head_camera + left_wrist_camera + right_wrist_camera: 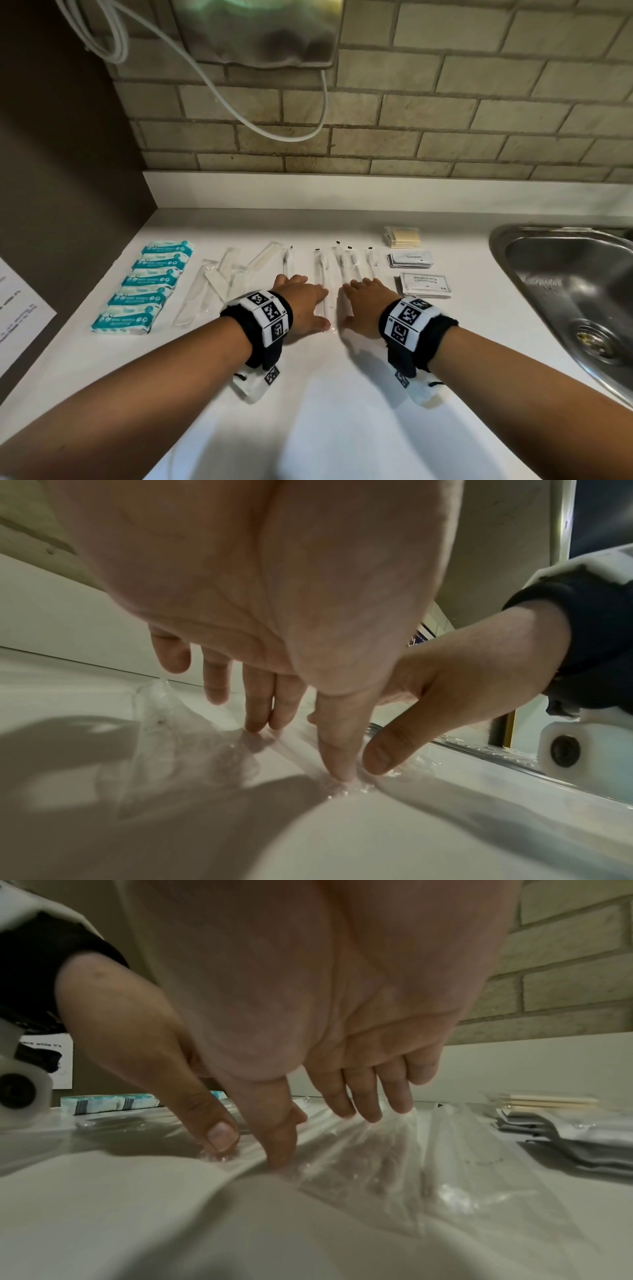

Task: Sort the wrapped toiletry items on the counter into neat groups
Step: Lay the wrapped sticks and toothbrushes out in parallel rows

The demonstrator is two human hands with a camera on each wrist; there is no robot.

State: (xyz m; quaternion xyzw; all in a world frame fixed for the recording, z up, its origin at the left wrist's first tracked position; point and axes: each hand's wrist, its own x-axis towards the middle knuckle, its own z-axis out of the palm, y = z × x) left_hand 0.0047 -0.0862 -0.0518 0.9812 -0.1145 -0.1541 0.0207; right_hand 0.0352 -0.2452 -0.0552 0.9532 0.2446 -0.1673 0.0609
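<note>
Head looks down; wrist views low, close, sharing counter (308,394).

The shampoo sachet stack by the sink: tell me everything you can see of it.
The shampoo sachet stack is a small pile of flat white packets with dark edges, the top one printed "SHAMPOO WITH CONDITIONER" inside a thin frame. It lies flat on the white counter, roughly squared up, just right of the right hand and nearer than the toothpaste packets. Nothing touches it but the counter.

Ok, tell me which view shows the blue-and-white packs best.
Head view: the blue-and-white packs lie in a full overlapping row at the counter's left. The right wrist view catches only a low sliver behind the thumb. The left wrist view shows none.
</note>
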